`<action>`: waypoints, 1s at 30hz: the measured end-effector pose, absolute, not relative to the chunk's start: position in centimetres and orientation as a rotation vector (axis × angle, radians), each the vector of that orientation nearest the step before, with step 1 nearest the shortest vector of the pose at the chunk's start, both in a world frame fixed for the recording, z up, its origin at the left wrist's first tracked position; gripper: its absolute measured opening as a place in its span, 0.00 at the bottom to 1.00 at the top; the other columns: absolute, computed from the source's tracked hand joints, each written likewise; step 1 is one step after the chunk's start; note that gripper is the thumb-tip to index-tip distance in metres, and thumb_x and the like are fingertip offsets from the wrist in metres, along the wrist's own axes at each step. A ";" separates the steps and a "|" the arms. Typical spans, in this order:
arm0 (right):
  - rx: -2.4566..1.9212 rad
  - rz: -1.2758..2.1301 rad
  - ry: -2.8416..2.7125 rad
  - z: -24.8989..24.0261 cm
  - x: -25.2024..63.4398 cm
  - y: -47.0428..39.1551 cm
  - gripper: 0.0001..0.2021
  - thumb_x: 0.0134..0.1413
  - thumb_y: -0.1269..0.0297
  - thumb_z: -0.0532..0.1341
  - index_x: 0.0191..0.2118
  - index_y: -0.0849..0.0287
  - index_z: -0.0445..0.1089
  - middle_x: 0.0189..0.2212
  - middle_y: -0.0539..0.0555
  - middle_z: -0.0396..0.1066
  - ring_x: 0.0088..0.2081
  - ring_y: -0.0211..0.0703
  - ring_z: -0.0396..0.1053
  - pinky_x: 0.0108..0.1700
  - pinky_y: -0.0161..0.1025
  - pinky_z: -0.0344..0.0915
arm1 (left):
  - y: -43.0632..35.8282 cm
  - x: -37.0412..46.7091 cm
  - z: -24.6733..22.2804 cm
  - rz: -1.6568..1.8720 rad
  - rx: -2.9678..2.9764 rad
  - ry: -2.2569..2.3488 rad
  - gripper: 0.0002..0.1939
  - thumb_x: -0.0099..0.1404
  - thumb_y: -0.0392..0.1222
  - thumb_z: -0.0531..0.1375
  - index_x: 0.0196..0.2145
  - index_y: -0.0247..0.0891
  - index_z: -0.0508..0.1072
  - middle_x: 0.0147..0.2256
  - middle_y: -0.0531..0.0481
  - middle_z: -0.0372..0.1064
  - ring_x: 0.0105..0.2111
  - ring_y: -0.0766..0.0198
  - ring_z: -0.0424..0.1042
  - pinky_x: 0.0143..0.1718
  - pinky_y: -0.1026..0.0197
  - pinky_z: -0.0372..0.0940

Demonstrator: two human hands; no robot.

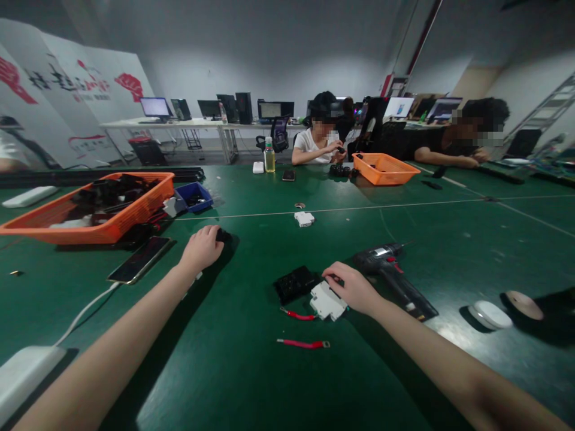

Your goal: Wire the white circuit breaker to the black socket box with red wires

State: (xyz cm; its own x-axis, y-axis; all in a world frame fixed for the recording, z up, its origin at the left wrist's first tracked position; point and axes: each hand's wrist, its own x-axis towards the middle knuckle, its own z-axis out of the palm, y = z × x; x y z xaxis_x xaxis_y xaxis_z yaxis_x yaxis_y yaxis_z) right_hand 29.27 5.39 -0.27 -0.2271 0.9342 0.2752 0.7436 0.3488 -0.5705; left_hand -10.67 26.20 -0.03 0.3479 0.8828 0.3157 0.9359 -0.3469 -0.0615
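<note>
My left hand (203, 246) is closed around a small black part (223, 235) just above the green table, its shape mostly hidden by the fingers. My right hand (354, 287) has its fingers bent together at the upper edge of a white circuit breaker housing (329, 301) lying on the table. A black rectangular part (295, 284) lies beside that housing, close to the right fingertips. Two short red wires lie nearby: one red wire (300, 315) touches the white housing's left side, and another red lead (305, 343) with metal ends lies nearer to me.
A cordless drill (390, 269) lies right of my right hand. At left are an orange basket (114, 230) of black parts, a blue bin (197, 203) and a phone (140, 260) on a cable. Another white housing (304, 219) lies ahead. Two people sit across the table by an orange basket (386, 173).
</note>
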 end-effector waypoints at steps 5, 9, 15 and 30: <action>-1.453 0.422 -2.048 -0.4 29.4 5.4 0.08 0.64 0.69 0.56 0.41 0.56 0.72 0.39 0.55 0.72 0.40 0.45 0.70 0.41 0.43 0.68 | 26.1 -10.8 -0.6 -0.310 -2.388 -1.588 0.28 0.65 0.38 0.49 0.62 0.30 0.60 0.61 0.34 0.61 0.60 0.48 0.63 0.58 0.49 0.61; -1.455 0.434 -2.058 -0.6 29.5 5.5 0.07 0.64 0.70 0.57 0.41 0.57 0.72 0.38 0.54 0.71 0.40 0.44 0.69 0.41 0.42 0.67 | 26.1 -10.9 -1.2 -0.264 -2.409 -1.532 0.32 0.65 0.36 0.48 0.67 0.27 0.54 0.65 0.34 0.55 0.66 0.47 0.55 0.63 0.49 0.55; -1.461 0.462 -2.059 -0.5 29.5 5.4 0.07 0.64 0.70 0.56 0.42 0.56 0.72 0.39 0.54 0.71 0.39 0.43 0.69 0.40 0.41 0.66 | 25.7 -10.8 -1.7 -0.201 -2.403 -1.500 0.33 0.66 0.33 0.47 0.68 0.27 0.51 0.66 0.31 0.53 0.66 0.41 0.53 0.63 0.41 0.54; -1.453 0.464 -2.059 -0.3 29.4 5.5 0.08 0.64 0.69 0.56 0.42 0.56 0.72 0.39 0.55 0.71 0.39 0.44 0.69 0.39 0.41 0.66 | 26.1 -11.2 -2.2 -0.279 -2.432 -1.506 0.32 0.67 0.34 0.44 0.68 0.24 0.52 0.67 0.33 0.50 0.67 0.44 0.50 0.65 0.43 0.52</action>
State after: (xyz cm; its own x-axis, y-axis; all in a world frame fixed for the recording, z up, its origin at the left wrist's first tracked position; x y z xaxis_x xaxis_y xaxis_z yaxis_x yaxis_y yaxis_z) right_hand 29.41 5.50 -0.32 -0.2462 0.9362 0.2507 0.7379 0.3488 -0.5778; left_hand -11.20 26.06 -2.20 0.4418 0.8454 0.3000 0.8968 -0.4248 -0.1235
